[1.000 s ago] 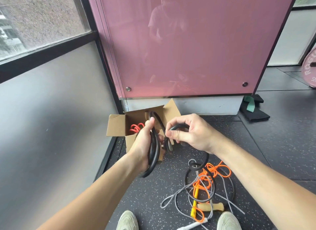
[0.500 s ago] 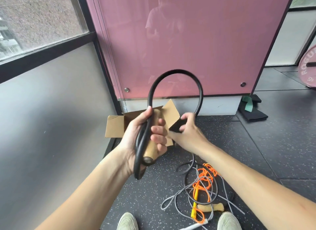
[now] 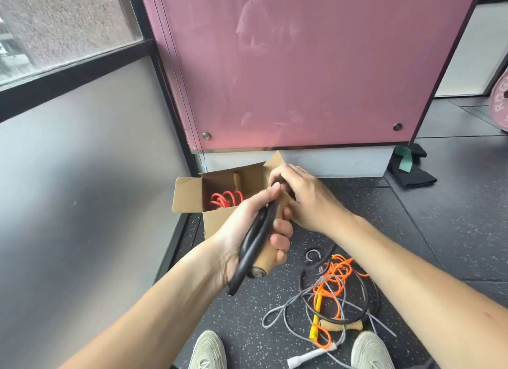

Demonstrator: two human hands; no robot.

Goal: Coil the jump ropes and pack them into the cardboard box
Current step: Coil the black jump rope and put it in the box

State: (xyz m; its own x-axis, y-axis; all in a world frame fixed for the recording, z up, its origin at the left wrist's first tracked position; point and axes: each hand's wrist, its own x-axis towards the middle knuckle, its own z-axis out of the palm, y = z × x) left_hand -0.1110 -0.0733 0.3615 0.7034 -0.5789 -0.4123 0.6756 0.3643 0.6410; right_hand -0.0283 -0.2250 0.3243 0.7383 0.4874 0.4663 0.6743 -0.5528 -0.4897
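The left hand (image 3: pixel 255 231) has its grip closed round a wooden handle (image 3: pixel 262 264) and the black rope (image 3: pixel 253 245) looped beside it. The right hand (image 3: pixel 308 201) curls over the rope at the handle's top end, its fingertips hidden. The handle points up toward the cardboard box (image 3: pixel 188 195) — just beyond both hands, the left nearer — with a red rope (image 3: pixel 226 198) inside. Other ropes (image 3: pixel 327 286) lie tangled on the floor (image 3: pixel 439 217), the black rope's tail lost among them.

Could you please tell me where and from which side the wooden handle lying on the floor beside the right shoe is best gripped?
Grip the wooden handle at its bare right end, from above: it lies flat on the floor, and the tangle of ropes crosses its left part, so that end looks freest.
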